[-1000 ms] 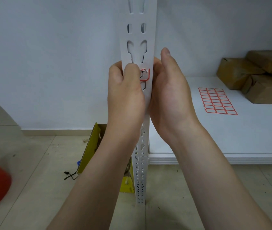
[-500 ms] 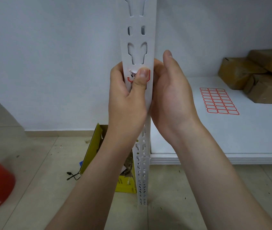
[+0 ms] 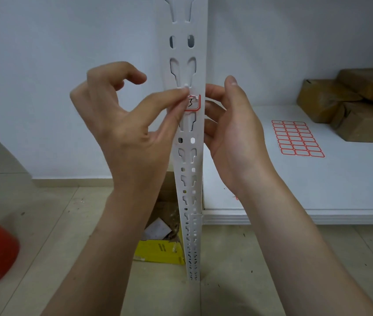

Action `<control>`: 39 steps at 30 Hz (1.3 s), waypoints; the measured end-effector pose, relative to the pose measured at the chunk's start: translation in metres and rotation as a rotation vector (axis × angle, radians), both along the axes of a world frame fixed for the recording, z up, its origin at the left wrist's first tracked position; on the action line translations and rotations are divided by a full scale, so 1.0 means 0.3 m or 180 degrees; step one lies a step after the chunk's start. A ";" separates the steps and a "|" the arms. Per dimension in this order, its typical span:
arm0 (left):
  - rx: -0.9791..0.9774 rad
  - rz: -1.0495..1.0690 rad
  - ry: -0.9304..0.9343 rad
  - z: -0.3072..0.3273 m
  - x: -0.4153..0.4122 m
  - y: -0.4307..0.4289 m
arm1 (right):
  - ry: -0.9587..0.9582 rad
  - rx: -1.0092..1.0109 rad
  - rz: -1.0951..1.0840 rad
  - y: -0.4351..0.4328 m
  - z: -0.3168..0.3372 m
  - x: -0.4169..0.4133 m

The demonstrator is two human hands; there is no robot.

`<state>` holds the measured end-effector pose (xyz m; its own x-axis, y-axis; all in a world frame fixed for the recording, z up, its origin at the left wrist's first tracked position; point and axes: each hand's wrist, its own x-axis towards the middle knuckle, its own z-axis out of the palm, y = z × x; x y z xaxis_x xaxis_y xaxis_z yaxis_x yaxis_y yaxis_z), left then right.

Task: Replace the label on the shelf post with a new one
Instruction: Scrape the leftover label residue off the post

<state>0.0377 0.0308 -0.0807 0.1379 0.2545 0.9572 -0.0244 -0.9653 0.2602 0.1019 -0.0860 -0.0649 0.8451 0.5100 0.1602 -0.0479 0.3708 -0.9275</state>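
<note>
Step in hand (judged): peeling the old label (image 3: 194,102) off the shelf post (image 3: 200,65). The label is red-bordered with a black mark. It sits on the post's front face between two keyhole slots, and its upper part looks torn and ragged. Left hand (image 3: 121,124): thumb and forefinger are closed to a pinch at the label's upper-left edge, and the other fingers are curled up and away, touching nothing. The view is too blurred there to confirm how much paper is in the pinch. Right hand (image 3: 233,133): fingers are curled round the post's right edge level with the label, thumb upright alongside, apparently bracing the post. To do this well: pull low and slow, close along the metal, so the paper lifts in one piece rather than shredding. Re-grip nearer the stuck line as it frees, and rub off any residue before the new one goes on. The sheet of blank labels (image 3: 297,139) lies on the shelf board (image 3: 317,197), well to the right.
</note>
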 end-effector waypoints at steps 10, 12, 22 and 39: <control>-0.0092 0.0161 0.0032 -0.009 0.012 -0.019 | -0.0082 -0.0134 -0.0151 0.018 -0.014 -0.001; -0.0207 0.0215 0.0092 -0.010 0.013 -0.031 | -0.0094 -0.0149 -0.0163 0.022 -0.016 -0.003; -0.0062 0.0231 -0.0070 -0.030 0.031 -0.012 | -0.0128 -0.0209 -0.0204 0.021 -0.023 -0.003; 0.0151 0.0307 0.0139 -0.003 0.023 0.017 | -0.0268 -0.0320 -0.0282 0.043 -0.030 -0.011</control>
<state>0.0446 0.0359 -0.0815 0.1570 0.2230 0.9621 0.0795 -0.9739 0.2128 0.0987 -0.0731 -0.0740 0.8732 0.4511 0.1843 0.0603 0.2753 -0.9595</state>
